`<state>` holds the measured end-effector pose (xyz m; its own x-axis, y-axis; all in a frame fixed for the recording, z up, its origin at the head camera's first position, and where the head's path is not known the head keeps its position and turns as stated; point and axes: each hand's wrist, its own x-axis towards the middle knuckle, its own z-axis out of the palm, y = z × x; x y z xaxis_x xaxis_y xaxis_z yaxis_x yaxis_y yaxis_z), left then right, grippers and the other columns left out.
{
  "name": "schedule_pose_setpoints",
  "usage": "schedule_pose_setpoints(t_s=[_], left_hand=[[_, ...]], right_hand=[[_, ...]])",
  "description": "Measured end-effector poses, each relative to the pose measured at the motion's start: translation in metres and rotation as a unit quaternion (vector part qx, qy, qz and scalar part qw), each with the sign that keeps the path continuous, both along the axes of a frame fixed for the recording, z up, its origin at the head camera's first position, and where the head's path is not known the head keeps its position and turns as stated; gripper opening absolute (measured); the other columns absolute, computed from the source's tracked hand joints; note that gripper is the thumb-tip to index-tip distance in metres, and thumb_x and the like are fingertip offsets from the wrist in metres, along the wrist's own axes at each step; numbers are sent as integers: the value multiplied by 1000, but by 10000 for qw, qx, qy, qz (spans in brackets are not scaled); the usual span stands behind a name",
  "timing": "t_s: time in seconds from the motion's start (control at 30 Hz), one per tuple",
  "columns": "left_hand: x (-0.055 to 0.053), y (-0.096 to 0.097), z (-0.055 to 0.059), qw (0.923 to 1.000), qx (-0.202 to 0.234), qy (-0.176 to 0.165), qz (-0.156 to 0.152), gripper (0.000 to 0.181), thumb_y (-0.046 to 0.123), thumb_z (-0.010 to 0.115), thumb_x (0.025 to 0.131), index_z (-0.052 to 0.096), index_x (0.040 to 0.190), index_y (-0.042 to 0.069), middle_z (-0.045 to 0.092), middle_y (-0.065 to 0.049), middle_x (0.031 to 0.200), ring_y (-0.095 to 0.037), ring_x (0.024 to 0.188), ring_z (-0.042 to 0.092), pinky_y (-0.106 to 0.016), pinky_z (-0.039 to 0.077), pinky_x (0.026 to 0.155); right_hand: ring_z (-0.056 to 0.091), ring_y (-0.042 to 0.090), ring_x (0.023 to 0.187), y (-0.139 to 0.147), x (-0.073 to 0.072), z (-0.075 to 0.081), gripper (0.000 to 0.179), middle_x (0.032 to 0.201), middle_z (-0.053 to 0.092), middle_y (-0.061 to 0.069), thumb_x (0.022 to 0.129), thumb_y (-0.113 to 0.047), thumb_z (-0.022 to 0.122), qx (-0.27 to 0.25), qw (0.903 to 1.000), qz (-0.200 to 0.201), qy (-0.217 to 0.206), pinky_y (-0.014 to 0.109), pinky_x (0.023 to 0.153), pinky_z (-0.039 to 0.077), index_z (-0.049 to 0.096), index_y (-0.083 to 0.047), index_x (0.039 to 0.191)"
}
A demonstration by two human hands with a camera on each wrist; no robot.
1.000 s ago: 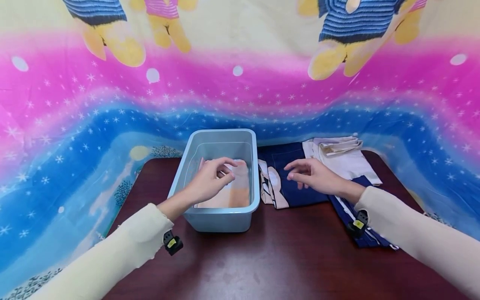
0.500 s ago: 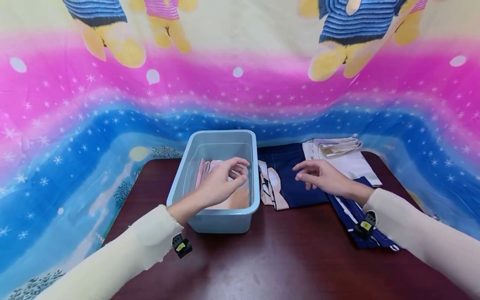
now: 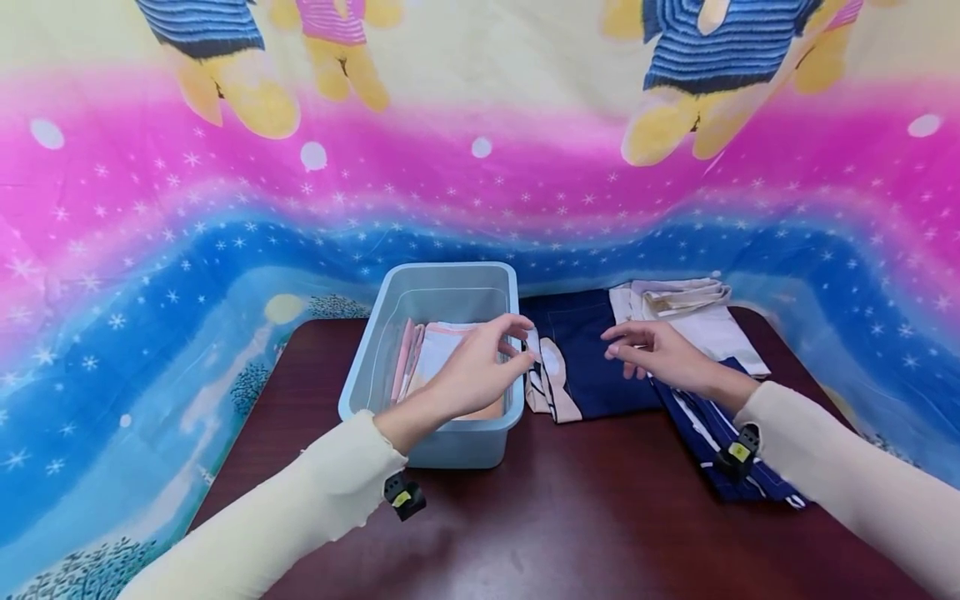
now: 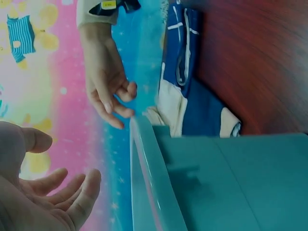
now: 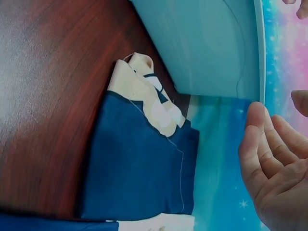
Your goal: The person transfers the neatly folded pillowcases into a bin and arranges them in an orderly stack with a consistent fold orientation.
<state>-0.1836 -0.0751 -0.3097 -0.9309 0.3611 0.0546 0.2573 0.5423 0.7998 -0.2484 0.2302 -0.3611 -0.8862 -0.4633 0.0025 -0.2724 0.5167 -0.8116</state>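
My left hand (image 3: 474, 373) hovers over the right side of a grey-blue plastic tub (image 3: 442, 450), fingers loosely bent and holding nothing. Folded pink cloth (image 3: 405, 358) and white-and-orange cloth (image 3: 438, 350) lie inside the tub, partly hidden by that hand. To the right, my right hand (image 3: 663, 354) is held above a folded navy cloth (image 3: 588, 358) with a beige printed end. Its fingers are relaxed, with nothing between them. In the left wrist view, both hands appear bare, the left one (image 4: 53, 197) beside the tub's rim (image 4: 151, 168).
A folded white cloth (image 3: 708, 333) lies at the back right of the dark red-brown table (image 3: 570, 517). Another folded navy cloth (image 3: 697, 442) with white stripes is under the right forearm. A printed curtain (image 3: 480, 208) hangs close behind the table.
My left hand has moved right across the tub toward its right rim, uncovering more of the cloth inside. My right hand has shifted slightly to the right. Both stay without anything held.
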Motion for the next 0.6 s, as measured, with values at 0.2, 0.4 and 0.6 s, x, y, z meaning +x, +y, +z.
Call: schedule_pose_setpoints(t_s=[0.2,0.4,0.6], left_hand=[[4,12,1,9997,122,-190,-137,48,25,59,101,48,147,22,55,1,145,-17,123,60,-40,55,97],[6,22,0,9996,54,-90,-248,53,25,60,100,43,151,21,51,-2,151,-21,129,55,-42,52,101],[10,37,-2,9994,-89,-2,-330,56,31,59,101,40,153,24,47,-1,154,-19,120,61,-39,54,99]], right_hand=[[68,20,75,6,-3,0,37,117,70,26,106,-16,53,-2,10000,-51,-26,30,67,57,54,4,137],[68,15,73,10,-6,-2,38,116,70,26,106,-16,53,57,9999,-101,2,29,68,58,54,6,137],[69,15,76,14,-9,-2,42,119,69,28,106,-18,53,230,9994,-208,-122,29,70,59,52,6,139]])
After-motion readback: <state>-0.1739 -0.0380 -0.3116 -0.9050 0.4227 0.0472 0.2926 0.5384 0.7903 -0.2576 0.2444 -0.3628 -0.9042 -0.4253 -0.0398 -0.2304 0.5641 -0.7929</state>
